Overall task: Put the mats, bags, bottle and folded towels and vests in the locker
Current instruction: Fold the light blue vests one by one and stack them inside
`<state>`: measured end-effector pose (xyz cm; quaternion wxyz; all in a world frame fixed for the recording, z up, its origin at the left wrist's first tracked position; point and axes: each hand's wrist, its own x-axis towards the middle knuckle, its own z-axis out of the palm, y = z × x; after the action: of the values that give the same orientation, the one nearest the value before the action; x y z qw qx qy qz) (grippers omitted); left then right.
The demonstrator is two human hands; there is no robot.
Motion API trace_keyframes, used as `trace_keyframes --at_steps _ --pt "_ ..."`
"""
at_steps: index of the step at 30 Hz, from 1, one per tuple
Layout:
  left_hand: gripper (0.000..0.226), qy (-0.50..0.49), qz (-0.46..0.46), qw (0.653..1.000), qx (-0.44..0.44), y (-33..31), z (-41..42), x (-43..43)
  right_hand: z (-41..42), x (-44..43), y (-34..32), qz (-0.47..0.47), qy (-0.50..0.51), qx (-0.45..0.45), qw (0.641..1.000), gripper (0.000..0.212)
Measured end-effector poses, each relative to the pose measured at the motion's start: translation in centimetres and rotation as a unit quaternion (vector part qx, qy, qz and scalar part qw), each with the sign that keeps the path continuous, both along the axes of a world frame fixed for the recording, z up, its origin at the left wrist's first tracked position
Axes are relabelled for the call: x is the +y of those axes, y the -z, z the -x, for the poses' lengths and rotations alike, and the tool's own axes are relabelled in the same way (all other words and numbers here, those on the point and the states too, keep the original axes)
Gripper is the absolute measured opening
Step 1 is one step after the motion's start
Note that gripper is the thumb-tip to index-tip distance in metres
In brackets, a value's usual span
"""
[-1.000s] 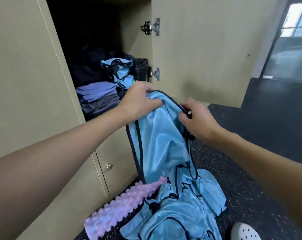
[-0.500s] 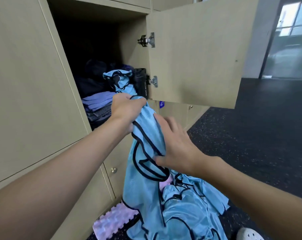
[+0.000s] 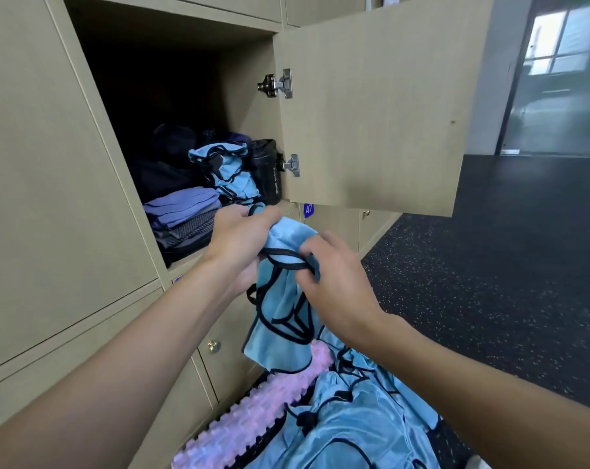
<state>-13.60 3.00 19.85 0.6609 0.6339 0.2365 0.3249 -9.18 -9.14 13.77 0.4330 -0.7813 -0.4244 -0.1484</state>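
A: Why is the vest [image 3: 280, 319] bunched up like that?

B: Probably so it can be folded small enough to go in. The left hand [image 3: 241, 240] clamps its top just outside the front edge of the locker [image 3: 246, 106]. The right hand [image 3: 337, 286] pinches the black trim beside it. Both hands are close together, fingers curled on cloth. The rest hangs in front of the lower doors [image 3: 219, 333].

A: And inside?

B: One stack of folded towels [image 3: 181, 211] sits at the locker's front left edge. One black bottle [image 3: 266, 170] stands upright in the front right corner by the door [image 3: 371, 113] hinge. One second vest [image 3: 225, 167] is bundled between them. Dark bags [image 3: 165, 164] sit behind — I can't count those.

A: What's left?

B: One pink mat [image 3: 253, 421] on the floor [image 3: 489, 282], and a heap of vests [image 3: 347, 428] against it — too tangled to count.
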Motion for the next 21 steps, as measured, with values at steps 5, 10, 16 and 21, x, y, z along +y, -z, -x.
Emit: trace_keyframes --at_steps 5,10,16,21 --pt "0.039 0.021 -0.158 0.971 0.179 2.8 0.8 1.4 -1.2 -0.7 -0.7 -0.008 -0.001 0.065 0.998 0.005" --pt "0.083 0.264 -0.259 0.913 0.171 4.1 3.2 1.2 -2.0 -1.0 -1.2 -0.029 -0.030 0.148 0.988 0.015" --pt "0.012 0.222 -0.257 0.932 0.129 4.7 2.8 0.5 -1.8 -1.7 -1.1 -0.016 -0.061 0.167 0.984 0.007" --pt "0.017 0.127 -0.298 0.942 0.090 3.4 2.8 0.4 -1.7 -2.0 -0.6 0.014 -0.079 0.201 0.976 0.013"
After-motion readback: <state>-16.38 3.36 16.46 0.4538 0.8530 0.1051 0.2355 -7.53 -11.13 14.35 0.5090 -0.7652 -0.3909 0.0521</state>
